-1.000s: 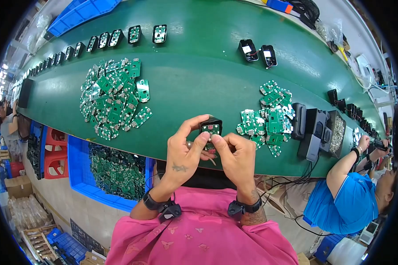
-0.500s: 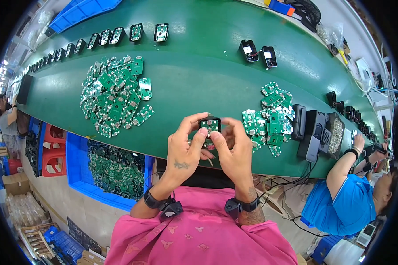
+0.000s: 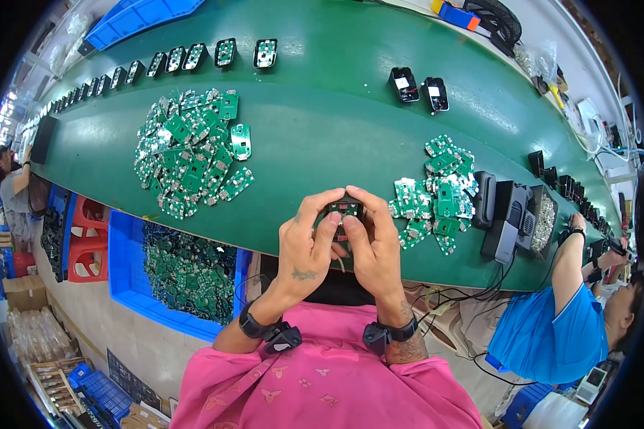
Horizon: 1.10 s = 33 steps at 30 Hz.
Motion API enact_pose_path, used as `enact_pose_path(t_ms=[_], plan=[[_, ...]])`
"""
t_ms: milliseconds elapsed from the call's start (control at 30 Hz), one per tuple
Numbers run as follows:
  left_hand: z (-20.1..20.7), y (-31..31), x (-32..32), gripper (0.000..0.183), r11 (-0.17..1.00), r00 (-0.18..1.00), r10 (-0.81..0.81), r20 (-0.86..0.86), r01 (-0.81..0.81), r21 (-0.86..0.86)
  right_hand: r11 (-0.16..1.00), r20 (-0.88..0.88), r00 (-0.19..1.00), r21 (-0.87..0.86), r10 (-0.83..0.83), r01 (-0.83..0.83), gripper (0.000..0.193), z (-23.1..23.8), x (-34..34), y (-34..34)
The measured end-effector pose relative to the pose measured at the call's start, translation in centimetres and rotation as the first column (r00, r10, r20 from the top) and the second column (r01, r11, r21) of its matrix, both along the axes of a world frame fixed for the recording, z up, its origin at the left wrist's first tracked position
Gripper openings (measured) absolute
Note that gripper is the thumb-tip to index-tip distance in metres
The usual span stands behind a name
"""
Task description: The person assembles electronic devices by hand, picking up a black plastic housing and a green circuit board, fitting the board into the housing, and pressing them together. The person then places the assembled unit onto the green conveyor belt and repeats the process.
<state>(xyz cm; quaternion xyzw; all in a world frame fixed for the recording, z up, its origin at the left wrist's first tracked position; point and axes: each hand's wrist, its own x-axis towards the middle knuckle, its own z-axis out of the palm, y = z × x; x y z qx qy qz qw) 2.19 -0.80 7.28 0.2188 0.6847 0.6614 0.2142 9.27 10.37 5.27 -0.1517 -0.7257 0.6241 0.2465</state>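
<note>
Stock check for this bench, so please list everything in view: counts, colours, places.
Bench: one, green, across middle
Housing: one, black, in both hands
Board piles: two, green, bench left and right
Board-filled housings: long row, black, far left
Open housings: two, black, beyond right pile
Cases: row, black, far right
Devices: several, black and grey, beside right pile
Parts tray: one, dark, right of devices
Crate: one, blue, top left
Bin of boards: one, blue, lower left
Stools: count unclear, red, left
Co-workers: at least two, blue and grey, either side
Other clutter: uncounted, mixed, around rim
Top: one, pink, on person
Wristbands: two, black, wrists
Left hand, right hand: one each, bare, on housing
</note>
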Motion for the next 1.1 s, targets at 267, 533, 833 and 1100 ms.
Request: enact_pose_path(t_ms=[267,533,833,1100], plan=[[0.3,0.8,-1.1,0.025,1.000,0.993,-0.001,-0.118,0.000,-0.007,0.993,-0.007,1.000,-0.116,0.000,-0.001,0.040,0.3,-0.3,0.2],[-0.1,9.0,-15.0,0.031,0.996,0.995,0.084,-0.056,-0.086,-0.031,0.945,0.034,0.994,0.316,-0.101,0.085,0.037,-2.1,1.5,-1.1],[-3.9,12.6,-27.3,0.033,0.916,0.922,0.121,-0.367,-0.246,-0.317,0.892,-0.086,0.996,0.445,-0.039,0.074,0.017,-1.9,1.1,-1.7],[-2.6,13.2,-27.3,0.030,0.898,0.896,0.180,-0.406,-0.318,-0.305,0.884,-0.072,0.997,0.465,-0.014,0.046,0.017,-1.7,1.2,-1.5]])
